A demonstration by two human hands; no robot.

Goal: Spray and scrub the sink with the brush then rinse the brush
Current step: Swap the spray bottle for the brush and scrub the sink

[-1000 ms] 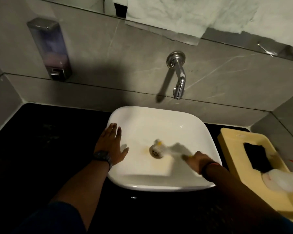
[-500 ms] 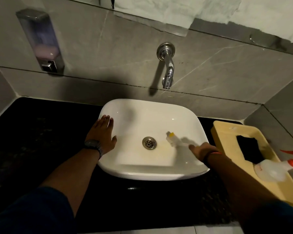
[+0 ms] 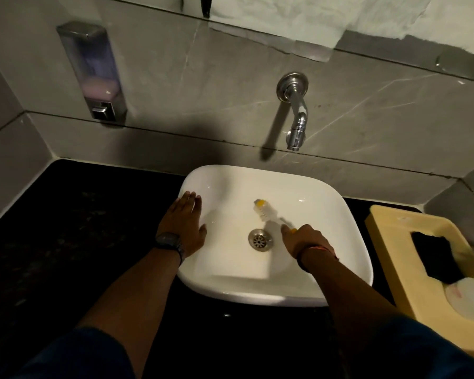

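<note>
beyond the right hand's [image 3: 304, 239] fingers, brush [image 3: 265, 210]

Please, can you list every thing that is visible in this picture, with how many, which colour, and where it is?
sink: 1, white, on black counter
drain: 1, metal, sink bottom
brush: 1, white and yellow, inside sink
tap: 1, chrome, on wall above sink
soap dispenser: 1, grey, wall, left
tray: 1, yellow, right of sink
counter: 1, black
left hand: flat on sink rim
right hand: holds brush
</note>
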